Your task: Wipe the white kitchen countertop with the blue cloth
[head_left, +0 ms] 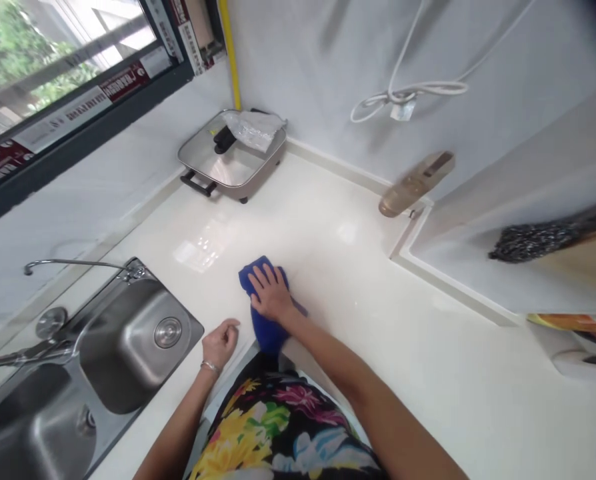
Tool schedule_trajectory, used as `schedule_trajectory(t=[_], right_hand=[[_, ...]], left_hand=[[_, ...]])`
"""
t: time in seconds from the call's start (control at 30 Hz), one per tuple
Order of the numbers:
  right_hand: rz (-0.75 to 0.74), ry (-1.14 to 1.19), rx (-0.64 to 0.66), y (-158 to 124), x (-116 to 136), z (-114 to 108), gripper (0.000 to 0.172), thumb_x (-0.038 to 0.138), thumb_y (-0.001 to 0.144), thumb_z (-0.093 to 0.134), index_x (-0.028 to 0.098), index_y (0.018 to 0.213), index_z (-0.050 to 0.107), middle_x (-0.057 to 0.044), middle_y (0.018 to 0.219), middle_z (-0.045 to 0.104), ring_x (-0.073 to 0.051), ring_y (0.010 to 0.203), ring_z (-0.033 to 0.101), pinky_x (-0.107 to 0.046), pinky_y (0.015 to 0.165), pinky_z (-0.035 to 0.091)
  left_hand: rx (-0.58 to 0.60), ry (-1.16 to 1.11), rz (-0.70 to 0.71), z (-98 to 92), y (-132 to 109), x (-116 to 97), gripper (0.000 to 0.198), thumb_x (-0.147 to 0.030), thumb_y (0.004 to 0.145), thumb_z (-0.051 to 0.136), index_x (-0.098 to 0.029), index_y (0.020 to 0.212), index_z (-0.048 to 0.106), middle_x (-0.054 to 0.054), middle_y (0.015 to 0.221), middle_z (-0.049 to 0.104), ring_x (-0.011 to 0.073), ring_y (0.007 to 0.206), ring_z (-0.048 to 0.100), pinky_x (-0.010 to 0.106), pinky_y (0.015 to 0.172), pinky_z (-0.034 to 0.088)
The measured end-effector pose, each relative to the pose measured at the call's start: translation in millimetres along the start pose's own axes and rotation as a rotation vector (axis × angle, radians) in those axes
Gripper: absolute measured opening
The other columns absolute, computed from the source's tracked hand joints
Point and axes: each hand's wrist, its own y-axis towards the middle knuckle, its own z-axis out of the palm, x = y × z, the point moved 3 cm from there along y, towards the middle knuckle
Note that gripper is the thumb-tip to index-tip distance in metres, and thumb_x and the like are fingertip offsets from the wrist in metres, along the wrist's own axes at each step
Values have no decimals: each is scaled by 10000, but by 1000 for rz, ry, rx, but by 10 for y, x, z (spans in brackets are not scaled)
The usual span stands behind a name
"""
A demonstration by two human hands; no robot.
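Note:
A blue cloth (267, 333) lies on the white countertop (338, 260) and drapes toward the front edge near my body. Spread flat on top of it, the fingers of my right hand (271, 293) press it to the surface. My left hand (221, 341), with a bracelet at the wrist, rests at the counter's edge between the cloth and the sink. Its fingers are curled in, and nothing shows in them.
At left is a double steel sink (123, 343) with a faucet (78, 263). An electric pan (233, 157) with a glass lid and a plastic bag on top stands in the back corner. A brown handheld device (413, 187) stands by the wall ledge. A white cord (403, 93) hangs above.

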Motion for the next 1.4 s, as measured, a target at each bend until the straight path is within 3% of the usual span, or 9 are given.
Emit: schedule_trajectory(t=[0.17, 0.3, 0.6, 0.73, 0.83, 0.93, 1.07, 1.27, 1.4], right_hand=[[109, 22, -93, 59, 40, 76, 582, 349, 939, 435, 155, 1485, 388, -112, 1598, 313, -340, 1478, 194, -576, 1209, 118], [164, -39, -151, -308, -349, -105, 544, 361, 957, 402, 180, 1469, 419, -75, 1576, 368, -298, 1471, 227, -527, 1217, 138], [547, -324, -266, -1972, -1580, -632, 557, 374, 958, 346, 201, 1487, 386, -84, 1568, 380, -288, 1466, 263, -547, 1182, 244], [713, -401, -376, -2790, -1963, -805, 594, 410, 949, 331, 197, 1503, 361, -127, 1539, 415, -327, 1434, 333, -597, 1134, 311], [822, -454, -500, -3081, -2159, -889, 618, 434, 931, 349, 196, 1501, 370, -158, 1503, 455, -382, 1393, 390, -643, 1075, 362], [900, -499, -692, -2971, -2228, -913, 649, 430, 905, 378, 190, 1508, 363, -217, 1469, 474, -466, 1352, 415, -742, 994, 356], [999, -512, -850, -2365, -2123, -827, 718, 426, 879, 402, 116, 1521, 317, -318, 1474, 410, -572, 1354, 339, -867, 899, 266], [807, -432, -548, -1187, -1922, -609, 652, 373, 916, 364, 58, 1488, 362, -274, 1517, 379, -464, 1445, 262, -742, 1060, 285], [705, -408, -469, -668, -2071, -648, 644, 379, 930, 353, 71, 1496, 348, -226, 1553, 350, -422, 1472, 218, -682, 1118, 261]], left_hand=[[1, 5, -26, -24, -6, -24, 336, -339, 891, 445, -213, 951, 750, -46, 485, 519, 102, 461, 481, 207, 532, 348], [-13, 18, -22, -31, 3, -35, 334, -325, 885, 442, -212, 943, 752, -47, 473, 506, 104, 464, 484, 206, 533, 345], [-24, 8, 11, -27, 47, -12, 327, -340, 866, 456, -225, 949, 751, -48, 461, 512, 111, 449, 493, 211, 522, 336], [-29, 27, 35, -8, 58, 30, 328, -342, 867, 452, -229, 946, 749, -32, 488, 555, 120, 463, 515, 217, 521, 334], [-14, 23, 43, 14, 54, 70, 323, -355, 879, 450, -242, 955, 743, -33, 498, 570, 124, 468, 532, 218, 521, 344], [-7, 13, 49, 25, 51, 106, 326, -368, 894, 436, -260, 961, 736, -39, 488, 564, 127, 466, 546, 221, 522, 360], [-4, -14, 57, 23, 64, 147, 309, -382, 887, 441, -297, 967, 727, -52, 480, 562, 132, 453, 560, 221, 494, 376], [-4, -49, 52, 53, 79, 207, 287, -414, 872, 456, -336, 944, 722, -60, 524, 624, 147, 463, 598, 241, 514, 447], [-19, -74, 6, 71, 47, 234, 282, -430, 870, 448, -372, 920, 720, -60, 601, 683, 163, 484, 622, 270, 548, 496]])
